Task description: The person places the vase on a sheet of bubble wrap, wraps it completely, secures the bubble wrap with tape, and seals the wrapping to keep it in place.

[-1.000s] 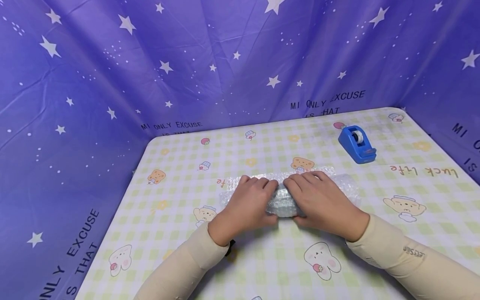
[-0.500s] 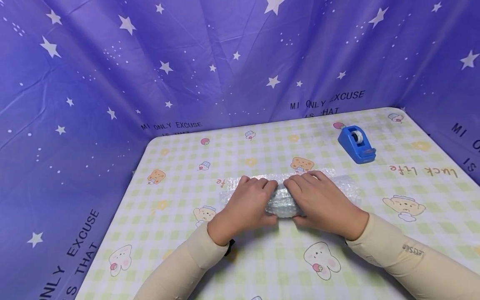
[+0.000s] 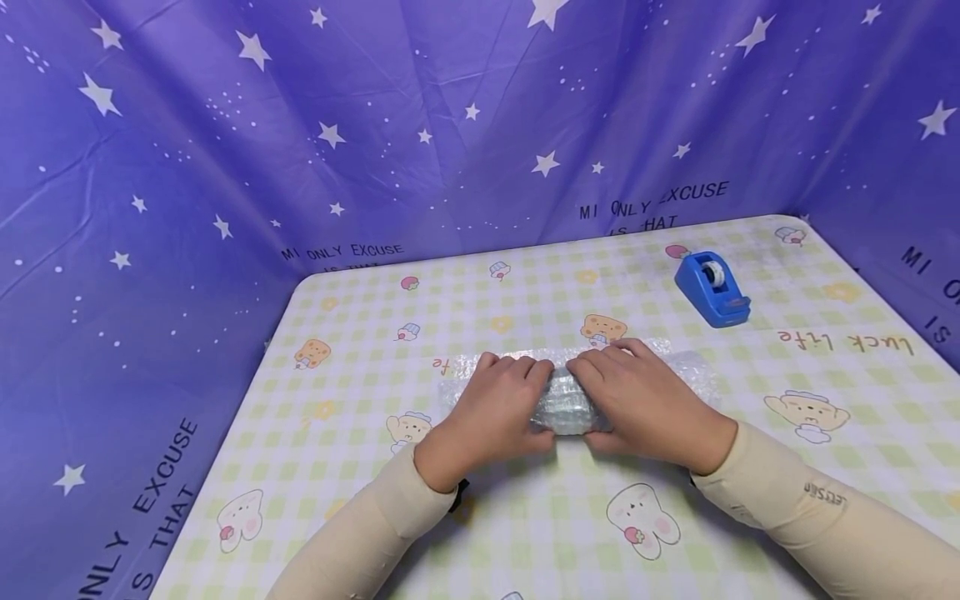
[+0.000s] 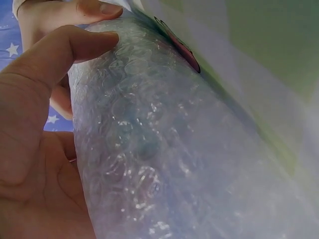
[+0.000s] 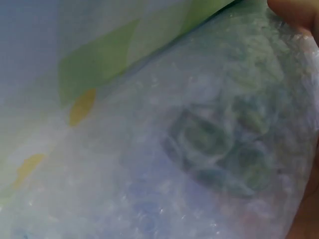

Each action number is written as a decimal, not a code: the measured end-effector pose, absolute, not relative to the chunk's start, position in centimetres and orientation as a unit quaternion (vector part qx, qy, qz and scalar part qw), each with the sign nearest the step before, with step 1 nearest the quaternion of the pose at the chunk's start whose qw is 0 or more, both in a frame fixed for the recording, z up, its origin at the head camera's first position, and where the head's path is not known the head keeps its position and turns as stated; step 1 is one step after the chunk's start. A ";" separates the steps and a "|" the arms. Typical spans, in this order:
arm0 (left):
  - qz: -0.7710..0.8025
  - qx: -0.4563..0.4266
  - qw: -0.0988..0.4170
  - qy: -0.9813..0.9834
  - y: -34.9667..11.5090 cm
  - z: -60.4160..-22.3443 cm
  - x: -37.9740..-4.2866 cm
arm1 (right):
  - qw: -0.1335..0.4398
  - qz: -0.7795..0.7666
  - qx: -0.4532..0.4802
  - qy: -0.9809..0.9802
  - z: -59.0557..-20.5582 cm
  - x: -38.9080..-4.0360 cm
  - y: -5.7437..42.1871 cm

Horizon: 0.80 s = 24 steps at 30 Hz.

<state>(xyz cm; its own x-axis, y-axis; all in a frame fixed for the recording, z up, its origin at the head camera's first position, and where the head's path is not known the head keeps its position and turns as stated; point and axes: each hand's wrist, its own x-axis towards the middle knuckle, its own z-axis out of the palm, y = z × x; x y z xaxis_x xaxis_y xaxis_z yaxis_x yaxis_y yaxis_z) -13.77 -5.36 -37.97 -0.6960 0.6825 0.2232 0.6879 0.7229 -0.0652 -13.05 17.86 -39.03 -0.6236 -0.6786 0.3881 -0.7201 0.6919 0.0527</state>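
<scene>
The head view was bright and fairly crisp, with soft shadows beside the sleeves (image 3: 367, 533) on the desk (image 3: 300, 454). The left wrist view was dimmer, small glints dotting the wrap (image 4: 164, 124). The right wrist view was murky and blurred, its dark patches indistinct.

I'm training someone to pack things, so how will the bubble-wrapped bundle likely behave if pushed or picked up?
The bubble-wrapped bundle would probably roll if pushed, since its side looks rounded. The loose film beyond the right hand may flop, as it looks thin. The surface will likely give when squeezed, because bubbles cover it.
</scene>
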 end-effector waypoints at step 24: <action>0.059 -0.361 0.123 -0.922 -4.8 -38.3 -13.0 | 0.167 0.084 0.399 -0.897 -39.0 -13.4 18.4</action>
<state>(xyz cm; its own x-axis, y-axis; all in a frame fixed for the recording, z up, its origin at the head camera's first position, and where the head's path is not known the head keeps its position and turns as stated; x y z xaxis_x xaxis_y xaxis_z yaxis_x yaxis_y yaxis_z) -13.02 -4.77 -38.31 -0.7088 0.6812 0.1833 0.6520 0.7318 -0.1983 -13.41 18.39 -38.96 -0.6251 -0.6890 0.3668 -0.7451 0.6668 -0.0175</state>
